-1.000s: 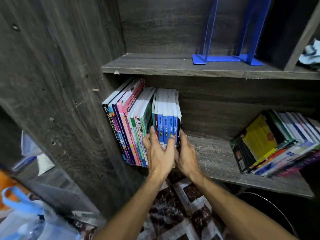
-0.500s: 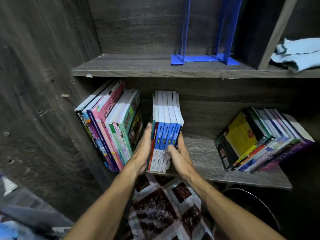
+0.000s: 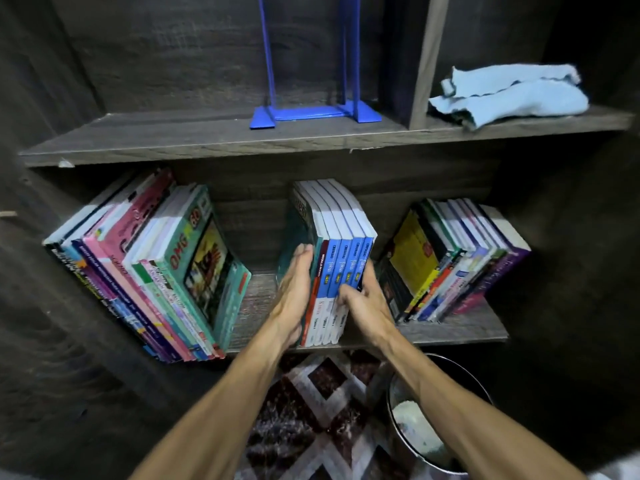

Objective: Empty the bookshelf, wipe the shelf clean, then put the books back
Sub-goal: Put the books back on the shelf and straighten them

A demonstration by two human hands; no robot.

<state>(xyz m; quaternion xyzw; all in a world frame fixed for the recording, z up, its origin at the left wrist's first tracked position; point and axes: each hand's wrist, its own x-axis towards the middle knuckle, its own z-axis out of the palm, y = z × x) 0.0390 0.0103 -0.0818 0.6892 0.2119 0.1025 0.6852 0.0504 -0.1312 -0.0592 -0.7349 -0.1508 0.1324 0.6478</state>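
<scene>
A small stack of blue-spined books [image 3: 343, 265] stands upright in the middle of the lower shelf [image 3: 460, 330], clamped between my two hands. My left hand [image 3: 294, 296] presses flat against the stack's left cover with straight fingers. My right hand [image 3: 367, 306] grips the right side, thumb across the spines and fingers curled round the far cover. A leaning row of pink and green books [image 3: 166, 271] fills the shelf's left end. Another leaning row with a yellow cover [image 3: 450, 265] sits at the right end, close to my right hand.
The upper shelf [image 3: 173, 136] carries a blue metal bookend [image 3: 311, 114]. A light blue cloth [image 3: 509, 95] lies right of a vertical divider [image 3: 426, 60]. Below the shelf are a patterned rug [image 3: 311, 410] and a round bucket [image 3: 415, 438].
Both hands have slid the blue-spined stack rightward, away from the left row and close to the right row. A wide gap has opened on the shelf left of the stack.
</scene>
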